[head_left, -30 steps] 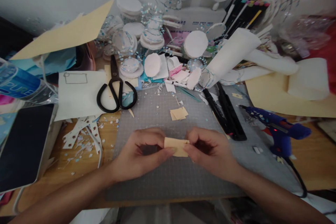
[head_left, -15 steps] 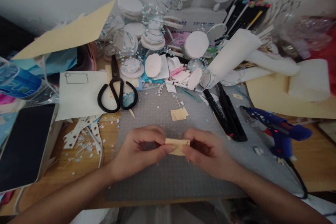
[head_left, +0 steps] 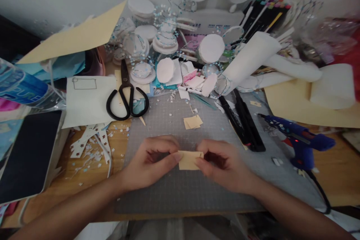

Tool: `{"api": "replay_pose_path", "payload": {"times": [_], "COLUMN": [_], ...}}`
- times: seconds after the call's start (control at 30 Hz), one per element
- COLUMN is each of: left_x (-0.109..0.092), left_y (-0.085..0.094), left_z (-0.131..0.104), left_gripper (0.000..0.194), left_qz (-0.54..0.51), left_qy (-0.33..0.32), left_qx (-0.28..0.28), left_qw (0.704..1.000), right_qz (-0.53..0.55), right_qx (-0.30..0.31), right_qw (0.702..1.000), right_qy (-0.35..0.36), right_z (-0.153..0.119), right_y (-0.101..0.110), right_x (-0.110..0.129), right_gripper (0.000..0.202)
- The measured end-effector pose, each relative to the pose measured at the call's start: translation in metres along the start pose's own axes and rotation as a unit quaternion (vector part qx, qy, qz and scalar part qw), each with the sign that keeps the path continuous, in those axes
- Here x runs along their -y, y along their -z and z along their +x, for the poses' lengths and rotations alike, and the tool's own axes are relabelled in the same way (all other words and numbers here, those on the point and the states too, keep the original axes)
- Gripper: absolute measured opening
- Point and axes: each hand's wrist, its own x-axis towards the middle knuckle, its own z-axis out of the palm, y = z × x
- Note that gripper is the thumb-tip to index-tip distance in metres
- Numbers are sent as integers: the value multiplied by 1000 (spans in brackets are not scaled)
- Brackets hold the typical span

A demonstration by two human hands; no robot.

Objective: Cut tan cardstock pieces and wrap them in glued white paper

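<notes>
Between my two hands is a small piece of tan paper (head_left: 190,161), its front face turned toward me and a short dark mark near its top right corner. My left hand (head_left: 157,159) pinches its left edge with thumb and fingers. On the right edge, my right hand (head_left: 222,163) holds it the same way. Just beyond, a couple of small tan paper pieces (head_left: 192,122) lie overlapped on the grey cutting mat (head_left: 174,195). Black-handled scissors (head_left: 127,97) rest at the mat's upper left.
A blue glue gun (head_left: 302,138) with a red light lies on the right. Near it are a black marker (head_left: 234,120) and a black cutter (head_left: 249,123). Left are a phone (head_left: 30,153) and a water bottle (head_left: 25,86). White discs (head_left: 211,48) and paper rolls (head_left: 250,60) crowd the back.
The tan paper has gone from curled over at its top edge to flatter, with more of its front face showing. Both hands keep hold of it in nearly the same place.
</notes>
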Motion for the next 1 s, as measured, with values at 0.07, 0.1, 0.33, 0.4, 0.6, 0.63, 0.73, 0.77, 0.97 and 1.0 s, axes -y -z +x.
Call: {"api": "replay_pose_path", "payload": {"times": [0.07, 0.1, 0.33, 0.4, 0.6, 0.63, 0.73, 0.77, 0.97, 1.0], "left_x": [-1, -2, 1, 4, 6, 5, 4, 4, 10, 10], "left_y": [1, 1, 1, 1, -2, -2, -1, 0, 7, 7], "left_z": [0, 0, 0, -1, -1, -1, 0, 0, -3, -2], "left_gripper": [31, 31, 29, 23, 8, 11, 14, 15, 29, 31], "left_qz": [10, 15, -38, -62, -78, -78, -83, -85, -64, -48], "left_qy": [-4, -7, -3, 2, 16, 21, 37, 44, 62, 62], "left_qx": [10, 12, -9, -17, -43, -51, -79, -90, -137, -140], "left_qw": [1000, 1000, 999, 998, 996, 995, 993, 991, 987, 987], "right_qz": [4, 9, 75, 81, 107, 130, 191, 202, 85, 17], "right_qx": [2, 3, -5, -16, -12, -15, -43, -56, -176, -193], "right_qw": [1000, 1000, 997, 997, 994, 991, 980, 976, 981, 981], "right_qy": [-4, -6, -27, -15, -19, -25, -45, -53, 3, 15], "right_z": [0, 1, 2, 2, 3, 3, 3, 4, 7, 8], "right_y": [0, -1, -2, -2, -4, -4, -1, 0, 11, 13], "right_x": [0, -1, 0, 0, -2, -2, -4, -4, -12, -13], "right_gripper": [21, 22, 24, 24, 25, 25, 22, 22, 40, 42]}}
